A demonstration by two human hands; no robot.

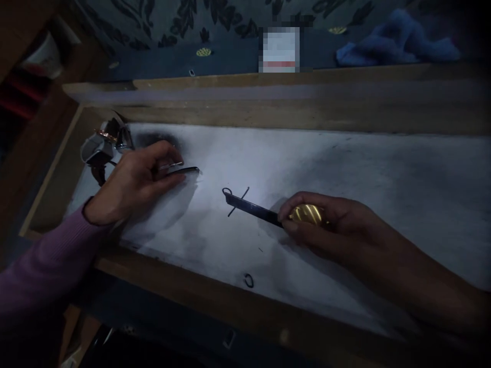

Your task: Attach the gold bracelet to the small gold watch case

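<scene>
On the left, my left hand is closed around a small tool with two thin prongs, which look like tweezers; most of it is hidden by the fingers. The prongs stand apart with nothing visible between them. My right hand pinches a dark flat strip together with a shiny gold oval piece. At the strip's far end shows a small dark ring. A thin dark pin crosses the strip near that end; whether it is attached I cannot tell. The prongs and strip are apart.
A loose dark open ring lies on the white surface inside a wooden-edged tray. Metallic and dark items are heaped in its left corner. Behind the rim are a blue cloth and gold oval pieces.
</scene>
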